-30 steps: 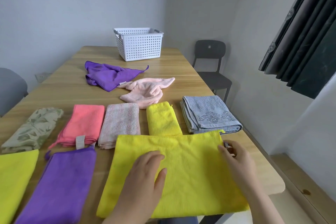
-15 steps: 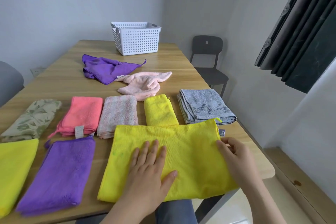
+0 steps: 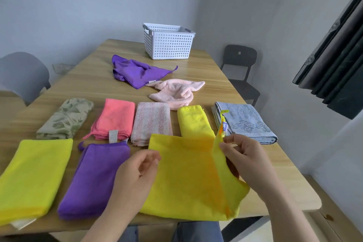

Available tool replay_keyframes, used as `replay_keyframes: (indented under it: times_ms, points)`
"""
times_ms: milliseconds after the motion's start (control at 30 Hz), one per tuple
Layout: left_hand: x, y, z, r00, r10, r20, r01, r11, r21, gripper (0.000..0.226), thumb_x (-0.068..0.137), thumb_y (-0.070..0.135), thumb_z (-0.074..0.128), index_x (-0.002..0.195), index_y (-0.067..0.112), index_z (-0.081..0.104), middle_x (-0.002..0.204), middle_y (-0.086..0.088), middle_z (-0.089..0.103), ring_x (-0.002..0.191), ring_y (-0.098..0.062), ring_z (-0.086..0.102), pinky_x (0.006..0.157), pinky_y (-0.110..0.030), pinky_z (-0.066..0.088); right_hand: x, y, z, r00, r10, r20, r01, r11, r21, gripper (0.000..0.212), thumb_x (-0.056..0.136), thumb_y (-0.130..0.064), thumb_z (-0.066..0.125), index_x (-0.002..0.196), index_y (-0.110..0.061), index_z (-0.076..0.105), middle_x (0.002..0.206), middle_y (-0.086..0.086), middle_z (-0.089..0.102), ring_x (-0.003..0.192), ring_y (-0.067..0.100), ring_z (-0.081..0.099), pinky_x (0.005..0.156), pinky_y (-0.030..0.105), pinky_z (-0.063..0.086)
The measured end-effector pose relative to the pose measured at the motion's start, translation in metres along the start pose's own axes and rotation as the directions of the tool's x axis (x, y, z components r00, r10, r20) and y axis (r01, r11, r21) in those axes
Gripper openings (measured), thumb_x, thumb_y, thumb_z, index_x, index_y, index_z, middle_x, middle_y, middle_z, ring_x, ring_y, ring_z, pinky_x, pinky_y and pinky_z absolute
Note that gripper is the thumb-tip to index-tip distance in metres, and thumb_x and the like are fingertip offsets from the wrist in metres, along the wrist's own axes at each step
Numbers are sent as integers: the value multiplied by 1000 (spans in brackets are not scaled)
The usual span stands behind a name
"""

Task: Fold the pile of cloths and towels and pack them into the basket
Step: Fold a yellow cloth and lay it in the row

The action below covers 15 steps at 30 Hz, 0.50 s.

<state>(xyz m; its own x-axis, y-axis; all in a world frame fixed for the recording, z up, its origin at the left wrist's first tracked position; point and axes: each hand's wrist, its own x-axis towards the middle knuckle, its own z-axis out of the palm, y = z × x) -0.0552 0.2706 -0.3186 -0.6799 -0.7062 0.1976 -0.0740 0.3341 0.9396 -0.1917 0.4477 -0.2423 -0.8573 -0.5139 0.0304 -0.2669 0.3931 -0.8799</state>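
In the head view, the large yellow microfibre cloth (image 3: 186,179) lies at the near edge of the wooden counter (image 3: 94,84). Its right edge is raised, pinched by the right hand (image 3: 249,165). The left hand (image 3: 135,173) is curled at its left edge, and whether it grips is unclear. The cloth looks light and limp, so it is probably best held by its corners.

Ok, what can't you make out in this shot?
All in the head view:
- White basket interior: its near wall hides any contents.
- Tag on the lifted yellow cloth: too small and blurred to read.
- Left hand: motion blur, so its grip on that cloth is unclear.
- White item under the left folded yellow cloth: mostly covered by it.
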Motion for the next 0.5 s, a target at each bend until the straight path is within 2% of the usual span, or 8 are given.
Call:
replay_keyframes:
  times_ms: [67, 100, 333, 500]
  points:
    - [0, -6, -8, 997, -75, 1, 75, 996, -58, 13, 84, 17, 64, 88, 28, 68, 86, 8, 73, 81, -14, 68, 81, -42, 55, 0, -12, 14, 997, 9, 82, -10, 1000, 14, 6, 94, -12, 55, 97, -12, 60, 45, 2, 57, 37, 11, 48, 41, 19, 40]
    - [0, -7, -9, 995, -97, 8, 98, 992, -75, 10, 83, 22, 63, 89, 28, 68, 86, 5, 73, 82, -16, 68, 82, -46, 54, 1, -17, 20, 994, 9, 105, -10, 1000, 11, 6, 94, -10, 54, 97, -12, 59, 47, 4, 60, 37, 13, 51, 41, 20, 42]
    - [7, -12, -15, 966, -238, 96, 248, 962, -112, 17, 95, 19, 50, 96, 30, 64, 94, 5, 69, 93, -13, 65, 90, -43, 51, 6, -25, 78, 978, 61, 199, -52, 997, -50, 10, 90, -6, 52, 95, -13, 58, 50, 5, 63, 38, 14, 53, 42, 22, 42]
    - [6, -14, -17, 963, -253, 93, 264, 954, -141, 22, 98, 21, 45, 108, 20, 63, 96, 5, 68, 93, -11, 64, 90, -41, 52, 7, -18, 112, 974, 83, 212, -58, 991, -121, 10, 89, -8, 52, 96, -11, 58, 49, 3, 64, 36, 11, 54, 42, 19, 43]
